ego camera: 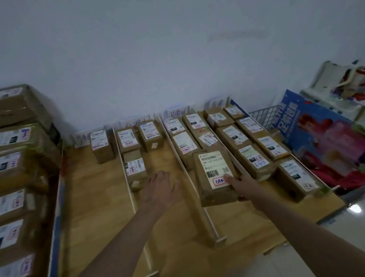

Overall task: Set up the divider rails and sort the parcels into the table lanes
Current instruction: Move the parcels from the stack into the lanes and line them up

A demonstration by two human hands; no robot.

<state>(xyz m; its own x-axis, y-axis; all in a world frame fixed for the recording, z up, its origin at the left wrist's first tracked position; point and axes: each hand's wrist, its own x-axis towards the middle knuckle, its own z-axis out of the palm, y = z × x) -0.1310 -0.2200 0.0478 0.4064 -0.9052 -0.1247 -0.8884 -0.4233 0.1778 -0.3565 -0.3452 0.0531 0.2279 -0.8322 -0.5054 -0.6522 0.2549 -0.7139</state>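
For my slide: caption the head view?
Right hand sets a parcel into a table lane; left hand hovers open.

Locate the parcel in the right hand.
Head view, centre-right: the brown cardboard parcel with the white shipping label sits in the right hand, above the third lane, between two pale wooden divider rails.

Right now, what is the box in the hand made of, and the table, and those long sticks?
The parcel the right hand grips looks like brown cardboard under shiny tape, with a white paper label. The table looks like pale wood with visible grain, maybe laminate. The divider rails look like light, unpainted wood strips, though blur leaves that unsure.
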